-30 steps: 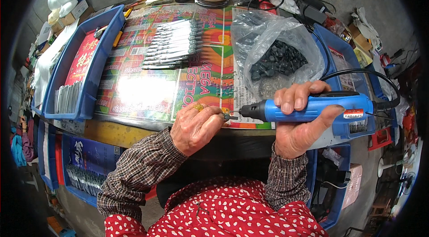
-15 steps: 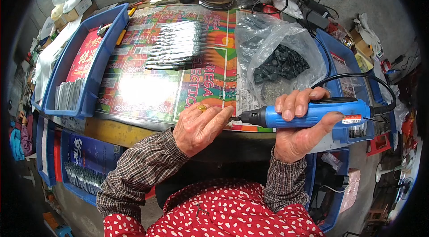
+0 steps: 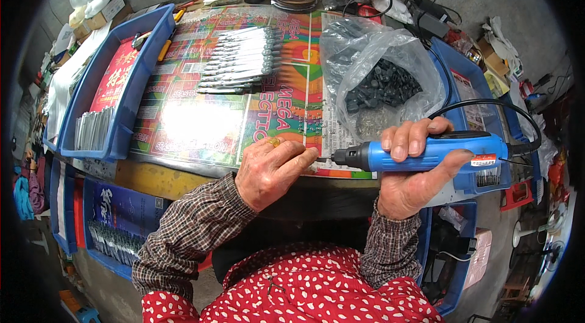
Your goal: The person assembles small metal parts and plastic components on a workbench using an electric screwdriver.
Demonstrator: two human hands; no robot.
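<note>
Pinched between thumb and fingertips of the left hand (image 3: 268, 172), just over the near edge of the worktop (image 3: 149, 182): a small dark piece (image 3: 313, 164), mostly covered, outline too hidden to make out. Wrapped in the right hand (image 3: 403, 194), fingers curled over the top and thumb stretched along the near side: a thick cylindrical blue plastic power tool (image 3: 436, 151) with a ribbed black nose. Aimed leftward at the pinch, a thin metal bit (image 3: 327, 158); cannot tell touching from just short.

Apparently partway through one piece, with plenty remaining: toward the worktop's right edge, a crumpled clear plastic bag (image 3: 341, 34), open-mouthed, around a heap of dull, chunky dark pieces (image 3: 385, 84) and some fine brownish-grey bits (image 3: 373, 121). Toward the far edge, left of centre, a close row of slim, glossy silvery-white rods (image 3: 241, 61); finished or waiting, impossible to tell. Along the left edge, a long smooth blue plastic tray (image 3: 159, 32), with straight silver sticks (image 3: 94, 131) packed at the near end. Below the near left corner, densely bunched greyish rods (image 3: 114, 242) in another blue plastic tray (image 3: 109, 266).
</note>
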